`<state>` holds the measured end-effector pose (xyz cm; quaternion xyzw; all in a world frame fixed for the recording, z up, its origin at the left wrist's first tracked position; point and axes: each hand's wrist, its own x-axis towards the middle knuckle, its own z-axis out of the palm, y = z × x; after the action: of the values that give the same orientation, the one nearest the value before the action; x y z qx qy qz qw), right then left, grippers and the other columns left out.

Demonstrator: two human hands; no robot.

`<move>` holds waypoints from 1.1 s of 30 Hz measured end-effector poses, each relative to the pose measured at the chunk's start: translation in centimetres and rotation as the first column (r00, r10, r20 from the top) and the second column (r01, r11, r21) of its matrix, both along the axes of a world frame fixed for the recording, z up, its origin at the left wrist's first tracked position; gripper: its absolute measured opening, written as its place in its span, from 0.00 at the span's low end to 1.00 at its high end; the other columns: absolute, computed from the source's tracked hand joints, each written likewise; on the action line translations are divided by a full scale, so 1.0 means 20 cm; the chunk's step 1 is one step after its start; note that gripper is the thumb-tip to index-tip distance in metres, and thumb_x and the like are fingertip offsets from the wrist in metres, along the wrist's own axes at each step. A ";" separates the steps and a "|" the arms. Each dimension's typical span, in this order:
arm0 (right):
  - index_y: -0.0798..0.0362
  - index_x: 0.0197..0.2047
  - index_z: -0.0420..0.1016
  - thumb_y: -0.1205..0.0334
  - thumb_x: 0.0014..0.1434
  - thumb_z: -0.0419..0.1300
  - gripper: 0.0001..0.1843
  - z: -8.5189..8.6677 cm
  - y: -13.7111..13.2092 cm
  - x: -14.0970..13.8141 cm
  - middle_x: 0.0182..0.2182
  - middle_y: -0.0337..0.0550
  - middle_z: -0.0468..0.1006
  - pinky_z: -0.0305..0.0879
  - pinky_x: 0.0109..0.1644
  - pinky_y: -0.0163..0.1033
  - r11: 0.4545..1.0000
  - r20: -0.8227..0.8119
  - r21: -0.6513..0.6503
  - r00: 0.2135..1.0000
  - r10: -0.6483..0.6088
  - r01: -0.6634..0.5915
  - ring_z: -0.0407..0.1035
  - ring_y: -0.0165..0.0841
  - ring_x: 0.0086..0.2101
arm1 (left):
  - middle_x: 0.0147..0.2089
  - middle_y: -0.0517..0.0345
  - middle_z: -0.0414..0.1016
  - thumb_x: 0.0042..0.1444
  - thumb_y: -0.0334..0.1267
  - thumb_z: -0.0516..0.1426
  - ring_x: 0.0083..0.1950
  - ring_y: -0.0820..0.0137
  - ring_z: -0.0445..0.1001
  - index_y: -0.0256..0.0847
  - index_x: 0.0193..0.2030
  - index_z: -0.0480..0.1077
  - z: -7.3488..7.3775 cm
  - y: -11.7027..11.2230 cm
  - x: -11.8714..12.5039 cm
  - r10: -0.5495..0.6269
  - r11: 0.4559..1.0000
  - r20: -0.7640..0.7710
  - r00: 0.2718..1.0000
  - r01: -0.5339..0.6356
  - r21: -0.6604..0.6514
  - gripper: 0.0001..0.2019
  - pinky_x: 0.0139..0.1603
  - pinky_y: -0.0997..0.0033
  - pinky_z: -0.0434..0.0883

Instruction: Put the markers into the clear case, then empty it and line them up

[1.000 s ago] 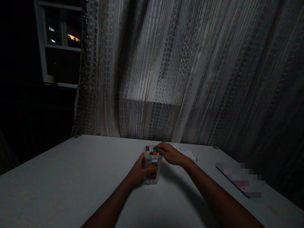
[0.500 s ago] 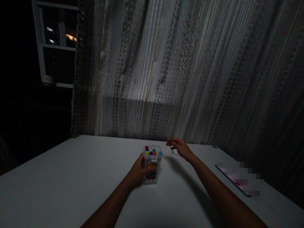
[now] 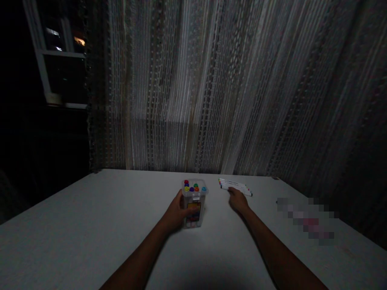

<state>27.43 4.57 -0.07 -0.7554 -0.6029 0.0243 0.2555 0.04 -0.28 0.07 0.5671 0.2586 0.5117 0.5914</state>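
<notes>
Head cam view: the hands are working well apart, with the left hand (image 3: 177, 212) gripping an upright clear plastic marker box (image 3: 194, 202) on a white table (image 3: 90, 229), while the right hand (image 3: 238, 200) is resting against loose markers (image 3: 235, 187) lying just beside it.

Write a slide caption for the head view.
Left hand grips a clear marker case, right hand touches loose markers, on a white table.

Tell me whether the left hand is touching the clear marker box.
Touching. The head view shows the left hand pressed against the near side of the clear plastic marker box, with its fingers lying across the box's front.
</notes>
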 end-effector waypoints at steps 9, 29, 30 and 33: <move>0.60 0.51 0.69 0.73 0.55 0.47 0.21 0.01 -0.03 -0.02 0.52 0.57 0.70 0.61 0.47 0.40 0.996 0.267 -0.093 0.964 0.018 0.007 0.67 0.42 0.48 | 0.48 0.48 0.75 0.37 0.35 0.69 0.48 0.61 0.75 0.37 0.48 0.63 0.02 -0.02 0.00 0.016 1.000 -0.003 1.000 -0.016 -0.026 0.30 0.49 0.62 0.70; 0.57 0.24 0.71 0.66 0.47 0.57 0.04 0.09 -0.09 -0.09 0.22 0.42 0.73 0.55 0.28 0.32 0.976 0.034 -0.021 0.975 0.218 -0.217 0.67 0.31 0.27 | 0.49 0.47 0.74 0.37 0.35 0.69 0.48 0.60 0.74 0.38 0.48 0.63 0.00 0.00 0.00 -0.009 1.000 0.015 1.000 0.009 -0.024 0.31 0.48 0.61 0.71; 0.57 0.25 0.70 0.64 0.49 0.56 0.06 0.14 -0.10 -0.10 0.22 0.41 0.73 0.56 0.28 0.32 0.972 -0.004 0.039 0.973 0.231 -0.231 0.67 0.30 0.27 | 0.49 0.47 0.74 0.37 0.35 0.69 0.48 0.60 0.75 0.38 0.48 0.63 0.00 0.00 0.00 -0.013 1.000 0.015 1.000 0.013 -0.026 0.31 0.48 0.61 0.71; 0.56 0.30 0.68 0.57 0.53 0.54 0.10 0.35 -0.15 -0.16 0.23 0.39 0.72 0.60 0.27 0.33 0.893 -0.297 0.384 0.884 0.362 -0.236 0.65 0.29 0.25 | 0.49 0.48 0.74 0.36 0.35 0.69 0.48 0.60 0.74 0.38 0.48 0.63 0.00 0.00 0.00 -0.016 1.000 0.019 1.000 0.016 -0.018 0.31 0.48 0.61 0.71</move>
<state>24.33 1.51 6.90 -0.5793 -0.6514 0.0989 0.4798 0.14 -0.26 0.00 0.5587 0.2530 0.5098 0.6032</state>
